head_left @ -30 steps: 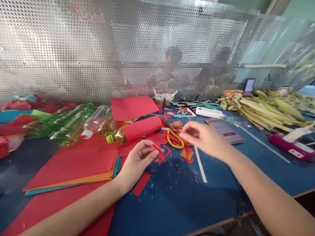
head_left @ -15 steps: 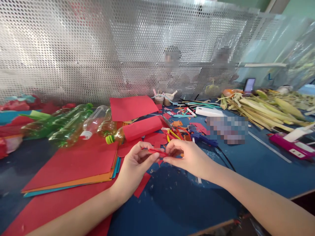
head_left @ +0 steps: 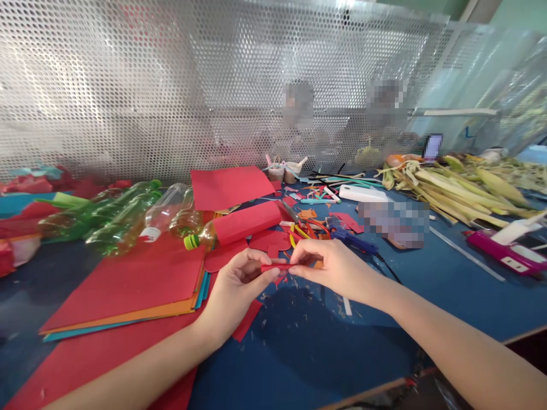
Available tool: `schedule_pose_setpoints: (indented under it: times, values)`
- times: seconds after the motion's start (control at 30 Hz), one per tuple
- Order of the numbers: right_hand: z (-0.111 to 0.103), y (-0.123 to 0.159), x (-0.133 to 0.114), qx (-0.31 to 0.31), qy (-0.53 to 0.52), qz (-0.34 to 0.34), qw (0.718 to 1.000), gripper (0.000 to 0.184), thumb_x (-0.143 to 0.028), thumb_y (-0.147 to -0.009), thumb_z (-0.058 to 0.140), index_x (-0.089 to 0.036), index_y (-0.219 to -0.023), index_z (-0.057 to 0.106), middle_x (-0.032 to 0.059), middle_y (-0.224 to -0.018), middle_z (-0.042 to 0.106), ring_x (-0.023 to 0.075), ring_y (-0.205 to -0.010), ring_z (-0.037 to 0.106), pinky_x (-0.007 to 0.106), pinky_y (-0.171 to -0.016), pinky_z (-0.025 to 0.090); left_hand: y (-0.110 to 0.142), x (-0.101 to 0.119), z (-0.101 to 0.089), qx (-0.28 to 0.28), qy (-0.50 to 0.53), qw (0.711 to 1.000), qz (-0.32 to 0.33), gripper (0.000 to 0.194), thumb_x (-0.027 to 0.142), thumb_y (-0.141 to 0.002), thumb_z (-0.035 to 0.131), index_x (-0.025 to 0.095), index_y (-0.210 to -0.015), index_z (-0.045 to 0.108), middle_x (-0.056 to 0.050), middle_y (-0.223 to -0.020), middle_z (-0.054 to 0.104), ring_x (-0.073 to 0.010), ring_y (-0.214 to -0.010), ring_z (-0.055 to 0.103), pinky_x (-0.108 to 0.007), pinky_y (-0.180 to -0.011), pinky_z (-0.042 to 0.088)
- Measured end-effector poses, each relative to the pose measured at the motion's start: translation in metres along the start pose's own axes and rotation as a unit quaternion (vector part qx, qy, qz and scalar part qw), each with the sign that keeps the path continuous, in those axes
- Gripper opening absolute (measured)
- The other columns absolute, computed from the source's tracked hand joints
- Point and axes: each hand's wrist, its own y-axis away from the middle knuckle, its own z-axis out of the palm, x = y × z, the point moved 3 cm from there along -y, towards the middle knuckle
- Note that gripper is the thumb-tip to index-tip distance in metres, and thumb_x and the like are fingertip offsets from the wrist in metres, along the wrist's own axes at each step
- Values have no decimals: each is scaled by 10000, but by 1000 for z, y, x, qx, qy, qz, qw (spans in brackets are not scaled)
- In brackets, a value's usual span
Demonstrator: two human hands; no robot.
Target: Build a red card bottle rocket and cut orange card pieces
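A narrow piece of red paper [head_left: 277,266] is pinched between my two hands above the blue table. My left hand [head_left: 239,287] grips its left end between thumb and fingers. At the other end, the thumb and fingertips of my right hand [head_left: 327,265] close on it. Just beyond lies a plastic bottle wrapped in red paper [head_left: 248,222], its yellow-green cap pointing left. A blue glue gun [head_left: 352,240] lies past my right hand, beside scissors or pliers with orange and yellow handles [head_left: 304,232], partly hidden by that hand.
Stacked red, orange and blue sheets [head_left: 128,285] lie at left, with several clear and green bottles [head_left: 123,225] behind. Dried husks [head_left: 461,185] and a magenta power strip [head_left: 508,250] are at right. A perforated plastic sheet [head_left: 171,85] hangs behind the table.
My right hand has shifted slightly, and the red paper piece has turned from slanted to nearly level. A white strip below my right wrist shows more fully now.
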Motion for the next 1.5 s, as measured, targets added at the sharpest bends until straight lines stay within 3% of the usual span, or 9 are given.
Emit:
schedule_pose_setpoints:
  times: [0.2, 0.37, 0.43, 0.53, 0.67, 0.8, 0.97, 1.23, 1.5]
  values:
    - [1, 1, 1, 15, 6, -20, 1000, 79, -190, -804, 657, -202, -851, 594, -11, -819, 681, 120, -760, 661, 222, -720, 515, 1, -1, 0, -3, -16, 999, 29, 194, 184, -708, 752, 189, -683, 559, 21, -754, 762, -108, -733, 711, -181, -709, 551]
    - [3, 0, -2, 42, 18, -79, 996, 85, -203, -802, 672, -201, -842, 597, -12, -809, 674, 117, -737, 650, 222, -707, 522, 4, 3, -3, -14, -90, 988, 127, 132, 140, -763, 685, 206, -724, 578, -17, -902, 765, -143, -857, 714, -215, -749, 566]
    - [2, 1, -4, 53, 30, -101, 993, 67, -182, -813, 660, -199, -863, 618, -4, -831, 688, 119, -740, 651, 224, -704, 524, 5, 7, -5, -18, -162, 967, 193, 115, 118, -771, 670, 211, -759, 604, -22, -929, 751, -143, -860, 705, -222, -754, 563]
    - [0, 1, -8, 58, 61, -134, 987, 110, -155, -829, 644, -204, -927, 649, 13, -881, 708, 131, -786, 656, 243, -735, 525, 6, 13, -7, -37, -283, 914, 290, 137, 88, -773, 660, 217, -807, 629, -18, -905, 719, -135, -839, 686, -232, -772, 546]
    - [0, 2, -9, 47, 91, -187, 977, 126, -150, -848, 627, -206, -957, 656, 25, -907, 700, 141, -849, 642, 275, -800, 513, 7, 19, -6, -49, -362, 862, 351, 158, 68, -779, 649, 214, -832, 617, -15, -861, 686, -132, -797, 672, -233, -748, 537]
    - [3, 1, -9, 26, 86, -230, 969, 72, -173, -868, 609, -194, -932, 634, 30, -895, 680, 136, -851, 622, 284, -801, 513, 8, 23, -2, -54, -382, 844, 372, 157, 82, -787, 644, 216, -858, 603, -11, -830, 680, -136, -768, 671, -237, -728, 540]
    - [3, 1, -9, 31, 94, -240, 966, 51, -186, -893, 573, -206, -918, 613, 25, -883, 669, 135, -852, 609, 289, -800, 509, 9, 25, 0, -60, -394, 842, 363, 132, 105, -805, 626, 220, -867, 611, -14, -798, 699, -143, -726, 676, -239, -695, 548]
    - [4, 2, -9, 19, 125, -230, 965, 53, -195, -908, 546, -198, -935, 592, 38, -911, 657, 146, -878, 607, 289, -805, 505, 10, 23, -1, -58, -403, 834, 372, 111, 106, -819, 610, 214, -838, 594, -29, -813, 686, -141, -737, 675, -242, -696, 554]
    - [-1, 2, -9, 64, 139, -204, 967, 98, -249, -861, 630, -196, -810, 564, 10, -800, 639, 134, -743, 604, 259, -696, 491, 9, 20, -2, -27, -425, 834, 351, 69, 147, -822, 615, 207, -819, 581, -16, -773, 677, -144, -723, 668, -242, -695, 537]
